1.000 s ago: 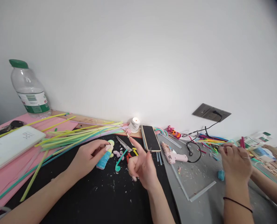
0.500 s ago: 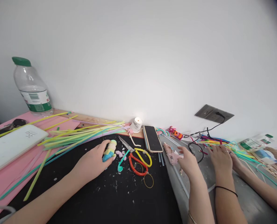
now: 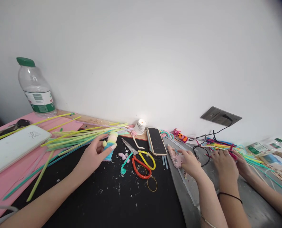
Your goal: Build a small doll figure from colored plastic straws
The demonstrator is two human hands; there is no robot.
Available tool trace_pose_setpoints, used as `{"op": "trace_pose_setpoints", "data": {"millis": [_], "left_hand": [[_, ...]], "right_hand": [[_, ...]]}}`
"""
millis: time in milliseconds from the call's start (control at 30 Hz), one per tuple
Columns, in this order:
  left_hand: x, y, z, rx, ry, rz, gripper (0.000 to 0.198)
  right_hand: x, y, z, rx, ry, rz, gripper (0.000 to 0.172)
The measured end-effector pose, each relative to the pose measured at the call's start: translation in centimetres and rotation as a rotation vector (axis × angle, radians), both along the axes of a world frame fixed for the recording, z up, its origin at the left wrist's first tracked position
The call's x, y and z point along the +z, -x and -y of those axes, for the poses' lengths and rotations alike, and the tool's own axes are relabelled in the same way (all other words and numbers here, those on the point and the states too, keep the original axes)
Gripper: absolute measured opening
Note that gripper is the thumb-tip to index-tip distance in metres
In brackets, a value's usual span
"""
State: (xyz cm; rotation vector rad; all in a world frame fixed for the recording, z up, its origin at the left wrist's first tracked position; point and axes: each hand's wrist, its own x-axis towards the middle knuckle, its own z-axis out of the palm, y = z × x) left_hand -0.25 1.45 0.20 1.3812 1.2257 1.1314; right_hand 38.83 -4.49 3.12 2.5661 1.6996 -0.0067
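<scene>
My left hand pinches a small fuzzy figure made of pipe cleaners, pale yellow on top and blue below. My right hand has its fingers closed about a pink hot glue gun lying on the grey surface. Between my hands are scissors with one yellow and one red handle, lying with blades apart. Beside them are a curled teal pipe cleaner, a small lilac fuzzy piece and a thin metal ring.
Loose pipe cleaners spread at the left, near a white power bank and a bottle. A phone and a paper cup stand by the wall. Another person's hands work at the right near a black cable.
The figure has been tipped more upright in my left hand. My right hand has closed in on the glue gun. The other person's hands now hold something dark pink.
</scene>
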Motion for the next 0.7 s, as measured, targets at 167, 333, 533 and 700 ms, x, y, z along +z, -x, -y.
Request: {"op": "trace_pose_setpoints", "data": {"millis": [167,333,533,700], "left_hand": [[0.5,0.5,-0.5,0.139,0.066,0.181,0.061],[-0.2,0.9,-1.1,0.169,0.072,0.293,0.059],[-0.2,1.1,-1.4,0.21,-0.029,0.351,0.044],[-0.2,0.9,-1.2,0.197,-0.043,0.315,0.046]], "right_hand": [[0.7,0.0,-0.1,0.057,0.042,-0.013,0.054],[1.0,-0.8,0.2,0.057,0.012,-0.063,0.046],[2.2,-1.6,1.7,0.036,-0.286,-0.223,0.041],[4.2,1.4,2.4,0.04,-0.64,-0.456,0.019]]}}
